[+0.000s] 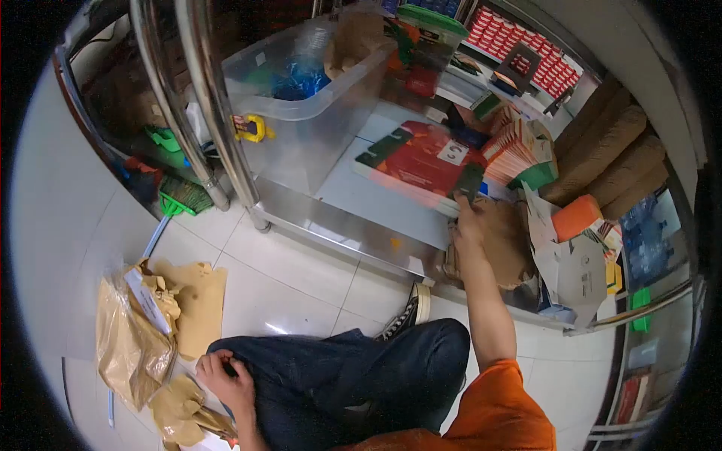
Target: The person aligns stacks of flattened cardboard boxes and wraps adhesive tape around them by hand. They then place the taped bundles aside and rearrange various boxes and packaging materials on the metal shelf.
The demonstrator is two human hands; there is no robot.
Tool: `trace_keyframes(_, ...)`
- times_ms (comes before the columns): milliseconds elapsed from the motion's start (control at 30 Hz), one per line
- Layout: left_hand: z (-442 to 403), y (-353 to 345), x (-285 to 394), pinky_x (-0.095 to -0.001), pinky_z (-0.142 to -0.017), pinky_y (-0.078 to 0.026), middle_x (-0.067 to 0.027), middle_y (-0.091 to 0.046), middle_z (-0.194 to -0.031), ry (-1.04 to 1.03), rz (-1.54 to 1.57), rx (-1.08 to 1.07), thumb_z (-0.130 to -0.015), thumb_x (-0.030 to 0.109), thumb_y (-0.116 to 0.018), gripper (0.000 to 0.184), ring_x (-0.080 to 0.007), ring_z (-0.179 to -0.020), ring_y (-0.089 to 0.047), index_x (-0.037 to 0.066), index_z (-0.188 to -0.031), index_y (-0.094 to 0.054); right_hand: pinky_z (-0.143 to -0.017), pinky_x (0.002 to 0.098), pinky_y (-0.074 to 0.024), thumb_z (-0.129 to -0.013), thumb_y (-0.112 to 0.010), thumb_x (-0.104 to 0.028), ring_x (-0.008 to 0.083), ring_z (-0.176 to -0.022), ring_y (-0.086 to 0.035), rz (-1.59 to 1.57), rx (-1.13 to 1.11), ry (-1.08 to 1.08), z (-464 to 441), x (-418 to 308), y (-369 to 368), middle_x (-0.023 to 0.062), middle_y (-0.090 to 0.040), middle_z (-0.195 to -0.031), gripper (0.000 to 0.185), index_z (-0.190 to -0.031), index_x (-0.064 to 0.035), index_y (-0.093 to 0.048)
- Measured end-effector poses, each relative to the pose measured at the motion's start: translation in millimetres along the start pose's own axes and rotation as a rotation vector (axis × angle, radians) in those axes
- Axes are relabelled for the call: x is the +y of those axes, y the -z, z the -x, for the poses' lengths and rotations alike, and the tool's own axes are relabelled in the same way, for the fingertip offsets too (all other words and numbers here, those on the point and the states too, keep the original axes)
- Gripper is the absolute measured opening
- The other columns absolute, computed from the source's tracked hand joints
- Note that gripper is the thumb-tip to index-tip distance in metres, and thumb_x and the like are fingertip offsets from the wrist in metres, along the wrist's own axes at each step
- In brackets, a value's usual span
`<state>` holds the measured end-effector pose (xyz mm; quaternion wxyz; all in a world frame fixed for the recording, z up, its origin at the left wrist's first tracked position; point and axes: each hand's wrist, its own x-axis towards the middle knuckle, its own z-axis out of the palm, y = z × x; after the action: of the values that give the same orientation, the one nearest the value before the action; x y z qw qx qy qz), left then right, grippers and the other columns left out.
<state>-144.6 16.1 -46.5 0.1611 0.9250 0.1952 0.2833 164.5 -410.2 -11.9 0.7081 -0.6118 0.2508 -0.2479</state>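
My right hand [468, 222] reaches out to the low metal shelf and is closed on the near right corner of a flat red and green package [421, 159]. The package is blurred and carries a white label with a dark mark. It is above a pale blue-grey surface [383, 214] on the shelf; whether they touch I cannot tell. Beside my right hand lies crumpled brown cardboard [500, 237]. My left hand [226, 378] rests on my bent leg, its fingers loosely curled and apart, with nothing in them.
A clear plastic bin [301, 139] holding blue material stands on the shelf's left, behind metal posts [218, 105]. Orange-and-white packets [519, 146] and an open white carton [568, 267] are at the right. Brown wrapping [131, 342] and a green broom [180, 199] lie on the floor.
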Motion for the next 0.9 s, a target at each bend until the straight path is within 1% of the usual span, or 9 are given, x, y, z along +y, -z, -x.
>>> trace_keyframes(200, 8, -8, 41, -0.038, -0.092, -0.043, -0.0122, -0.059, -0.102, 0.276, 0.813, -0.238, -0.079, 0.007, -0.062, 0.023, -0.025, -0.103, -0.054, 0.001, -0.1, -0.056, -0.068, 0.0256, -0.0435, -0.081, -0.071, -0.007, 0.0103, -0.074, -0.055, 0.102, -0.013, -0.04, 111, -42, 113, 0.0028, -0.062, -0.083, 0.015, -0.09, -0.0017, -0.061)
trace_keyframes(267, 1, -33, 70, -0.0361, -0.098, -0.042, -0.0126, -0.057, -0.119, 0.242, 0.981, -0.508, -0.089, 0.019, -0.061, 0.037, -0.0222, -0.115, -0.052, 0.001, -0.119, -0.051, -0.068, 0.0243, -0.0441, -0.079, -0.071, -0.003, 0.0114, -0.074, -0.056, 0.065, -0.04, 0.051, 143, -42, 153, 0.0048, -0.063, -0.083, 0.016, -0.09, -0.0002, -0.06)
trace_keyframes(400, -15, -126, 115, -0.041, -0.1, -0.043, -0.0143, -0.057, -0.122, 0.859, 1.625, -1.255, -0.096, 0.036, -0.054, 0.051, -0.0251, -0.114, -0.054, 0.003, -0.133, -0.043, -0.07, 0.0245, -0.0451, -0.078, -0.068, 0.001, 0.0109, -0.074, -0.057, -0.052, 0.013, 0.029, 209, -58, 208, 0.0052, -0.064, -0.082, 0.014, -0.09, 0.0009, -0.06)
trace_keyframes(500, -1, -183, 153, -0.0392, -0.097, -0.044, -0.0132, -0.058, -0.122, 0.777, 1.797, -1.608, -0.091, 0.031, -0.063, 0.057, -0.0239, -0.112, -0.056, 0.003, -0.136, -0.041, -0.075, 0.0251, -0.0457, -0.078, -0.068, 0.002, 0.0126, -0.079, -0.059, -0.036, 0.131, 0.041, 229, -33, 249, 0.0064, -0.064, -0.086, 0.015, -0.092, 0.0019, -0.061)
trace_keyframes(600, 23, -158, 200, -0.0394, -0.094, -0.047, -0.0114, -0.06, -0.118, 0.516, 1.426, -1.449, -0.087, 0.022, -0.068, 0.056, -0.023, -0.109, -0.058, 0.003, -0.134, -0.044, -0.075, 0.0283, -0.0488, -0.081, -0.069, -0.002, 0.013, -0.087, -0.059, -0.034, 0.446, 0.185, 245, 7, 279, 0.0061, -0.061, -0.091, 0.031, -0.107, 0.0023, -0.052)
trace_keyframes(633, 27, -143, 205, -0.0379, -0.091, -0.049, -0.0105, -0.061, -0.116, 0.586, 1.462, -1.399, -0.083, 0.014, -0.072, 0.057, -0.0228, -0.107, -0.059, 0.002, -0.132, -0.045, -0.076, 0.0287, -0.0493, -0.083, -0.071, -0.007, 0.0181, -0.089, -0.058, -0.113, 0.529, 0.111, 243, 34, 299, 0.0055, -0.048, -0.11, 0.036, -0.111, -0.0048, -0.049)
trace_keyframes(733, 44, -142, 195, -0.0356, -0.089, -0.049, -0.0098, -0.061, -0.114, 0.427, 1.554, -1.267, -0.082, 0.01, -0.071, 0.057, -0.0217, -0.104, -0.059, 0.002, -0.132, -0.045, -0.088, 0.0369, -0.0475, -0.097, -0.05, -0.04, 0.0196, -0.101, -0.059, -0.406, 0.07, -0.338, 256, 81, 316, 0.0095, -0.065, -0.105, 0.044, -0.12, -0.0028, -0.054)
trace_keyframes(767, 48, -133, 194, -0.0352, -0.089, -0.049, -0.0095, -0.061, -0.113, 0.333, 1.545, -1.21, -0.081, 0.008, -0.071, 0.057, -0.0214, -0.104, -0.059, 0.002, -0.131, -0.044, -0.093, 0.034, -0.0451, -0.094, -0.057, -0.034, 0.0211, -0.103, -0.06, -0.044, -0.053, -0.191, 266, 88, 310, 0.0108, -0.064, -0.112, 0.042, -0.12, -0.0009, -0.055)
trace_keyframes(900, 62, -58, 204, -0.0351, -0.089, -0.049, -0.0082, -0.06, -0.112, 0.069, 1.537, -0.924, -0.077, 0.005, -0.074, 0.06, -0.0197, -0.103, -0.058, 0.002, -0.129, -0.044, -0.098, 0.0378, -0.0447, -0.089, -0.063, -0.027, 0.0233, -0.111, -0.058, -0.332, -0.069, -0.225, 271, 74, 304, 0.0114, -0.062, -0.119, 0.045, -0.123, 0.0012, -0.053)
